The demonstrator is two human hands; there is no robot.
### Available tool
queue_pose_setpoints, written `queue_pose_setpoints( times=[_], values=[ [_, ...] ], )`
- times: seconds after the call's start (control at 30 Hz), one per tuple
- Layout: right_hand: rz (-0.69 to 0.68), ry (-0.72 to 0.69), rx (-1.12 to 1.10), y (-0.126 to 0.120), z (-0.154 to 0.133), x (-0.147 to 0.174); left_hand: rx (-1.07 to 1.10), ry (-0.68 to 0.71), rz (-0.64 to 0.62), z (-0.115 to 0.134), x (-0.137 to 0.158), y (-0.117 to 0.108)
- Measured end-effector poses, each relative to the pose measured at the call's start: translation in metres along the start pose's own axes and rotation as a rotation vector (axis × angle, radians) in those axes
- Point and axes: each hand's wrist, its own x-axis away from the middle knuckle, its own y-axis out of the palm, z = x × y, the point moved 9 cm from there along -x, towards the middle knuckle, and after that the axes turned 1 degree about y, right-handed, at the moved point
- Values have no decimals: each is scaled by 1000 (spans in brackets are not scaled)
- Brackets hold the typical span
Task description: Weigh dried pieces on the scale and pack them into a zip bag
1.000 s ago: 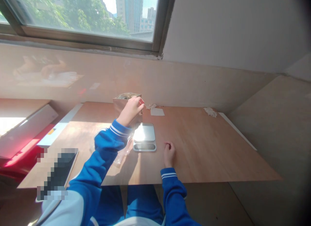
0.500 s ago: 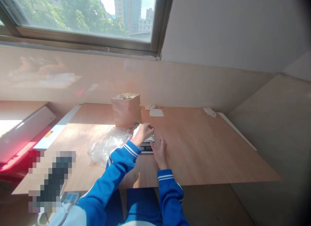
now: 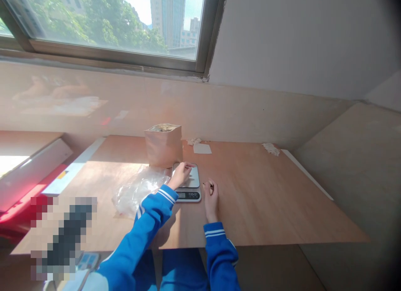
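Observation:
A kitchen scale [image 3: 193,179] with a pale platform and a dark display strip lies on the table. My left hand [image 3: 181,174] is over its platform, fingers pinched together; whatever they hold, if anything, is too small to make out. Just right of the scale, my right hand [image 3: 211,201] has its fingers curled around a small dark thing, whose kind I cannot tell. Behind the scale stands a brown paper bag [image 3: 163,147], upright with its top open. A clear plastic bag [image 3: 134,193] lies crumpled to the left of the scale, partly under my left forearm.
The wooden table [image 3: 266,199] runs up to the wall. At its back lie a white card [image 3: 202,148], a crumpled whitish scrap [image 3: 194,141] and another scrap [image 3: 271,149] farther right. A red object [image 3: 19,216] is at the far left, and a window [image 3: 125,28] is above.
My hands have moved apart. The right one has shifted slightly right, its fingers now curled around the small dark thing. The left has drawn back slightly left, baring more of the scale's platform.

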Motion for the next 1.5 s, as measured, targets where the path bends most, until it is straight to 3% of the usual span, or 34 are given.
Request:
queue_pose_setpoints(
  times=[0.1, 0.17, 0.3, 0.43, 0.57, 0.67, 0.87, 1.1, 1.37, 1.5],
  values=[
    [37, -33, 54, 3, 1, -7, 55, -17, -5, -22, -6, 3],
    [37, -58, 68, 12, -4, -12, 42, 46, 14, -22, -8, 0],
    [-48, -60, -12, 44, -15, -23, -66, 176, 116, -1, -8, -23],
    [-84, -89, 49, 61, -25, -32, -176, 262, 237, 41, -2, -64],
    [25, -180, 197, 39, -24, -28, -339, 317, 472, 77, -1, -122],
    [103, -168, 243, 7, -5, -17, -464, 321, 537, 81, -16, -152],
    [144, -111, 255, -31, 19, -2, -719, 253, 439, 74, -43, -164],
    [154, -128, 254, -31, 16, -3, -788, 185, 157, 85, -40, -150],
    [166, -138, 253, -34, 20, -3, -930, -108, -273, 48, -59, -123],
    [165, -151, 262, -33, 17, -2, -932, -213, -303, 48, -49, -115]
  ],
)
